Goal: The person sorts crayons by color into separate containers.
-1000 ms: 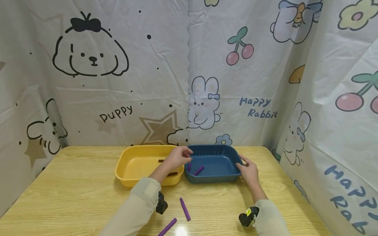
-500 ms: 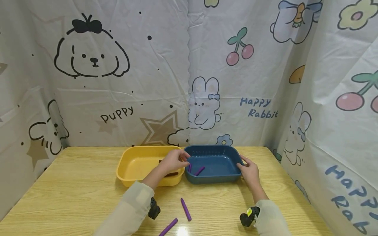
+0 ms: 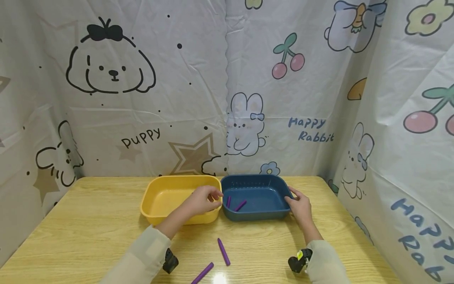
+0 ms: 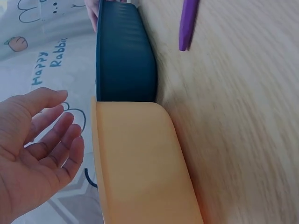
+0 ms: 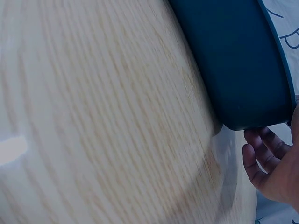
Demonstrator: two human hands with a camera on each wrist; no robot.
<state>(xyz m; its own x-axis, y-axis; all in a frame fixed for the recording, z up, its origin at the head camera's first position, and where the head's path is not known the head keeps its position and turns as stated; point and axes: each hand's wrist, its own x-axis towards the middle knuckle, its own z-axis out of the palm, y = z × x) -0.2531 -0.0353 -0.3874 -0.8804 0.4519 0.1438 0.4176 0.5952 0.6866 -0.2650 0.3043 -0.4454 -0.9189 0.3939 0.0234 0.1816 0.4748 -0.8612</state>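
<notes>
A person's left hand [image 3: 203, 200] hangs above the right end of a yellow bin [image 3: 159, 219], fingers loosely curved and thumb apart from them, while the right hand [image 3: 300, 207] grips the far right end of a blue bin [image 3: 262, 216], thumb over the rim and fingers against the outer wall. The 2 bins sit side by side on a wood-grain table [image 3: 88, 221].

Inside the blue bin, at its left end, lie 2 purple sticks, a left one [image 3: 228, 202] and a right one [image 3: 240, 205], both just to the right of the left hand's fingertips and well apart from the right hand at the opposite end. Another 2 purple sticks rest on the table on the near side of the bins: an upper stick [image 3: 224, 251], slanting, and a lower stick [image 3: 202, 273] that reaches the bottom edge of the head view. Both lie nearer the wearer than either hand.

Pale sleeves cover the forearms, with a black wrist camera at the left cuff [image 3: 171, 261] and another at the right. Behind the table hangs a white sheet [image 3: 198, 98] printed with a puppy, rabbits and cherries.
</notes>
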